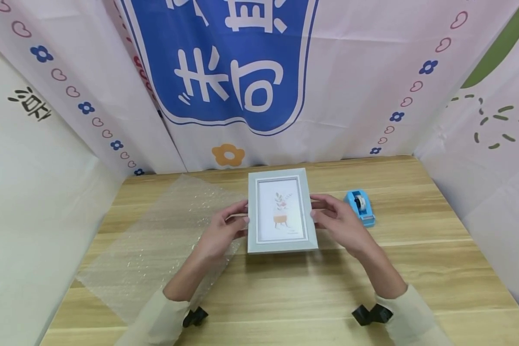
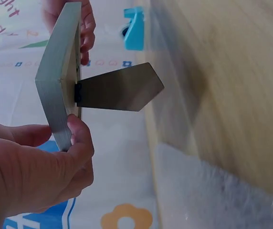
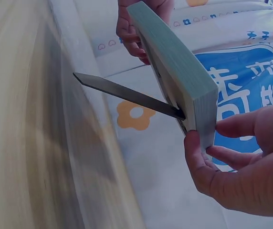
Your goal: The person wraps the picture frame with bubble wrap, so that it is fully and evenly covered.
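A pale grey-green picture frame (image 1: pixel 253 211) is held up between both hands, its front turned to the head camera. Its print shows a plant in an orange pot. My left hand (image 1: pixel 227 229) pinches the left side, thumb in front and fingers behind. On the opposite side, my right hand (image 1: pixel 339 222) grips the edge the same way. Out from the back sticks a dark stand leg (image 2: pixel 120 88), swung away from the backing and raised off the table in the left wrist view. The right wrist view shows this stand leg (image 3: pixel 127 94) nearly edge-on.
A sheet of clear bubble wrap (image 1: pixel 155 245) lies flat on the left of the wooden table (image 1: pixel 415 269), partly under the left forearm. Beyond the right hand stands a blue tape dispenser (image 1: pixel 361 207). Printed cloth (image 1: pixel 350 96) hangs along the back and sides.
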A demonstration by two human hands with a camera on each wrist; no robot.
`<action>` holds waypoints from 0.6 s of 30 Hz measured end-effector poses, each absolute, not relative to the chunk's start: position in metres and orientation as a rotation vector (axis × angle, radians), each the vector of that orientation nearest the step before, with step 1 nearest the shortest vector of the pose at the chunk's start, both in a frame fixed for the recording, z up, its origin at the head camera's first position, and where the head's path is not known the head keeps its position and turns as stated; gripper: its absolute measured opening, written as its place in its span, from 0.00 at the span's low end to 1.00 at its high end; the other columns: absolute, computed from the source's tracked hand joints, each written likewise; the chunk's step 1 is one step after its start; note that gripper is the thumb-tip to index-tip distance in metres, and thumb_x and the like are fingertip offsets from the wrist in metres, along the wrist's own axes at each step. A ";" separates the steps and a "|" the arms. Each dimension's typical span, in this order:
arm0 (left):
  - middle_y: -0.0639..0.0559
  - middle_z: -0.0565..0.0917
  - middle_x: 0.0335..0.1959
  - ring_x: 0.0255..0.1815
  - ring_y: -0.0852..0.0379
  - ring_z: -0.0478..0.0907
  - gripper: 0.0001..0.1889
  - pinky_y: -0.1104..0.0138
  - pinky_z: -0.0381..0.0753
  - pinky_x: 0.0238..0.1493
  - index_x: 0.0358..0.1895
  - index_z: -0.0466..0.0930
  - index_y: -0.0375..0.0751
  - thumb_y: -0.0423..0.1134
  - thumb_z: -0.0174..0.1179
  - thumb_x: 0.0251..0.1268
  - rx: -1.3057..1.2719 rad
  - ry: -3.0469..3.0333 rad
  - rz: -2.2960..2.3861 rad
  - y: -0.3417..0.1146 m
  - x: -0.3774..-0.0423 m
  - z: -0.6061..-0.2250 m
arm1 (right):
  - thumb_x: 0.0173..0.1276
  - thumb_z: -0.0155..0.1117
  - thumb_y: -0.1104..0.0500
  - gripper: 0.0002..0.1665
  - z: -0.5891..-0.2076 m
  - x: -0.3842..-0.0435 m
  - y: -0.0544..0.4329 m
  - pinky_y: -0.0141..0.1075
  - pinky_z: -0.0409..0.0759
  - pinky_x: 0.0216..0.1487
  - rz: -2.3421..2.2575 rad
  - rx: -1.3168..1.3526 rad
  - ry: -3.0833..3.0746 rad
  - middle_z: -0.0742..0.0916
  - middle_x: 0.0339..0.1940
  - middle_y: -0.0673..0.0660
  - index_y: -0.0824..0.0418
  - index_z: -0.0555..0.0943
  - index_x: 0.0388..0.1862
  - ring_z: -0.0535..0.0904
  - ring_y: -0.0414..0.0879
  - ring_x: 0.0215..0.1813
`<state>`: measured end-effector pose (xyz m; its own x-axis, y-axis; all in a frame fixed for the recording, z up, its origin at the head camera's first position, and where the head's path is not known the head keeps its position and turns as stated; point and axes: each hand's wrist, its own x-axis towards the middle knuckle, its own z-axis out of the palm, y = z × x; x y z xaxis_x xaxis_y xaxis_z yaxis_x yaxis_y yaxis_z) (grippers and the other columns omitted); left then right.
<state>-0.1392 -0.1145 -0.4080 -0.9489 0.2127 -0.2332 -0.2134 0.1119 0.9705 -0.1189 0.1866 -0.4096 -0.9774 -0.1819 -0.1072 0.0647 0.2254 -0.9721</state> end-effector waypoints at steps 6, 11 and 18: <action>0.40 0.74 0.71 0.60 0.58 0.77 0.28 0.67 0.87 0.55 0.81 0.69 0.39 0.30 0.55 0.80 -0.012 2.081 1.911 -0.132 -0.137 -0.395 | 0.84 0.60 0.59 0.31 -0.401 -0.119 0.174 0.46 0.90 0.60 -1.900 -0.172 2.250 0.82 0.70 0.69 0.64 0.70 0.81 0.84 0.61 0.68; 0.42 0.73 0.70 0.61 0.59 0.77 0.28 0.69 0.86 0.56 0.81 0.68 0.39 0.31 0.53 0.81 -0.013 2.074 1.940 -0.148 -0.134 -0.384 | 0.83 0.62 0.58 0.31 -0.394 -0.119 0.160 0.51 0.89 0.63 -1.923 -0.184 2.212 0.82 0.69 0.68 0.62 0.70 0.81 0.85 0.59 0.66; 0.44 0.74 0.68 0.61 0.62 0.79 0.28 0.68 0.87 0.60 0.82 0.66 0.37 0.31 0.52 0.82 0.009 2.098 1.956 -0.171 -0.131 -0.375 | 0.81 0.63 0.61 0.32 -0.388 -0.121 0.137 0.51 0.90 0.61 -1.974 -0.219 2.146 0.81 0.69 0.67 0.62 0.70 0.80 0.86 0.57 0.63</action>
